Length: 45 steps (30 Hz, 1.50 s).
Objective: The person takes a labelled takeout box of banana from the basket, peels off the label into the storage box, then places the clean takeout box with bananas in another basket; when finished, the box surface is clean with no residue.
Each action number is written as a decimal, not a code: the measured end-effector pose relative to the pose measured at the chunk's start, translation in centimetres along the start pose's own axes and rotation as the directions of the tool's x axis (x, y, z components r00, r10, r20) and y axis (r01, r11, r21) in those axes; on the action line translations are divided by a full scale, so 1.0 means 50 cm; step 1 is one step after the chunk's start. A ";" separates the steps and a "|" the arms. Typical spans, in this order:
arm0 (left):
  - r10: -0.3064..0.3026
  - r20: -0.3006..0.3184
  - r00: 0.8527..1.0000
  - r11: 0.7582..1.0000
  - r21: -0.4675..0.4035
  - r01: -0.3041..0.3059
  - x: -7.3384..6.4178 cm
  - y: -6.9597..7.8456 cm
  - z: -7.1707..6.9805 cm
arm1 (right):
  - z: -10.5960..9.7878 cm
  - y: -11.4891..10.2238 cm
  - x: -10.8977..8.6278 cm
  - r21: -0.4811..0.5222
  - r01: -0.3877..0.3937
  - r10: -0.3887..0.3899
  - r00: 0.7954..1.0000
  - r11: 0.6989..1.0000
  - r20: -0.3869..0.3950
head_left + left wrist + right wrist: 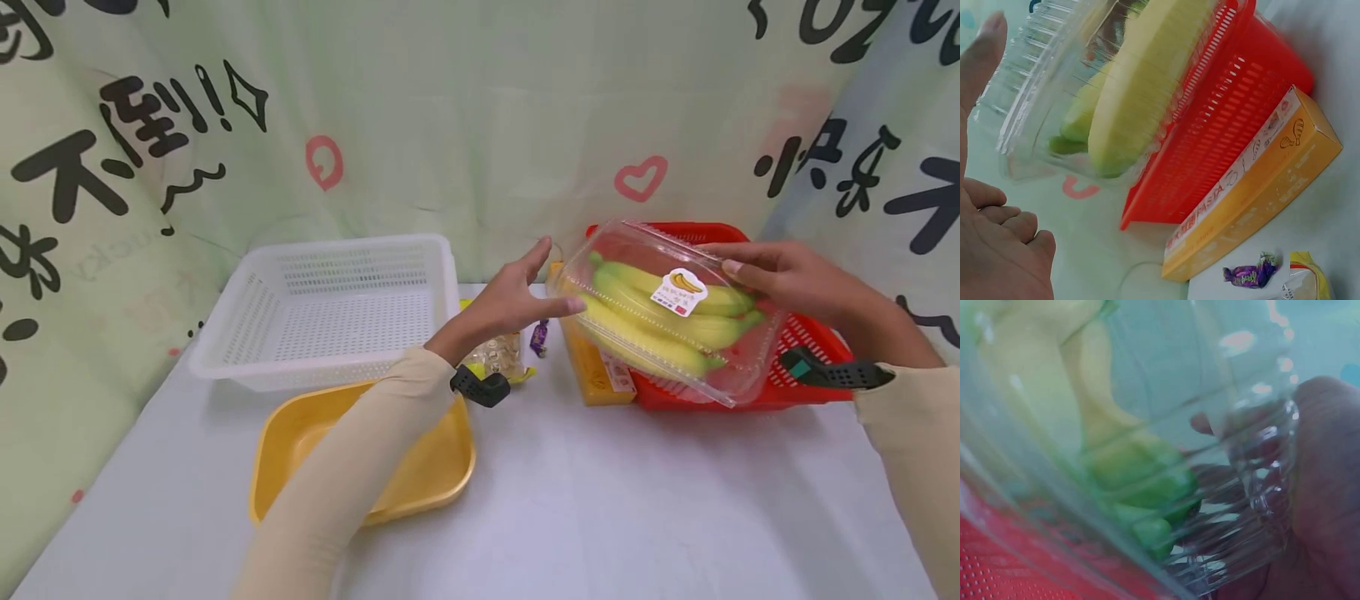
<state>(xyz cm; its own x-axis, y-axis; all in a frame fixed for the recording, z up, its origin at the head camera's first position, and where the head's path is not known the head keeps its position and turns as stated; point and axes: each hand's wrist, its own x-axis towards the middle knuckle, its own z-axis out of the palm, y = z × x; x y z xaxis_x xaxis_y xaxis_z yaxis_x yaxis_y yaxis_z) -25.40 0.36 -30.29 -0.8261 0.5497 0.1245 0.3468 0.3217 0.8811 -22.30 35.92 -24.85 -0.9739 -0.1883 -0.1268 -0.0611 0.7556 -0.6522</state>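
Gripping the right end of a clear container [667,321], the right hand [787,275] has its thumb on the lid and its fingers beyond the edge. Inside are bananas [708,331]; a white label [679,292] sits on top. The container hangs tilted above the red basket [1216,119], and whether it touches the rim cannot be told. The left hand [506,300], thumb and fingers spread apart, is at the container's left end; contact there is unclear. Along the red basket's left side lies a yellow box [592,367], partly hidden by the container. Farther left of the red basket come a purple candy [538,338] and a yellow-edged packet [502,354]. Well left of the red basket stand a white basket [300,374] and a yellow tray [450,467]. Beneath the red basket is a white bench [570,508]; behind it hangs a printed curtain [480,100].
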 end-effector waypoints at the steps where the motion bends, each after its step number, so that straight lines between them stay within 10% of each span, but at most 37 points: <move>1: 0.009 0.011 1.000 1.000 0.011 -0.009 -0.003 0.002 0.000 | 0.003 -0.005 -0.001 -0.008 0.014 -0.014 1.000 1.000 0.001; 23: 0.255 -0.038 0.966 0.964 0.086 -0.251 -0.128 0.016 -0.016 | 0.070 -0.100 -0.037 0.073 0.270 -0.272 0.962 0.960 0.025; 37: 0.179 -0.176 0.968 0.983 0.070 -0.169 -0.238 -0.002 0.058 | 0.119 -0.088 -0.033 0.108 0.529 -0.540 0.825 0.842 0.168; 45: 0.162 -0.206 0.965 0.986 0.079 -0.148 -0.306 -0.018 0.080 | 0.164 -0.096 -0.042 0.137 0.515 -0.533 0.820 0.846 0.210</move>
<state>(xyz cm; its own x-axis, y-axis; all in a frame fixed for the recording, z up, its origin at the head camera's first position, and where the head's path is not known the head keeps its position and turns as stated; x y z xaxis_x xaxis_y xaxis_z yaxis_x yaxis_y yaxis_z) -11.28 -5.24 -34.82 -0.8327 0.4236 0.3567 0.4996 0.2968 0.8138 -18.16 27.53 -27.56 -0.7196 -0.6890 0.0862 -0.5231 0.4563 -0.7198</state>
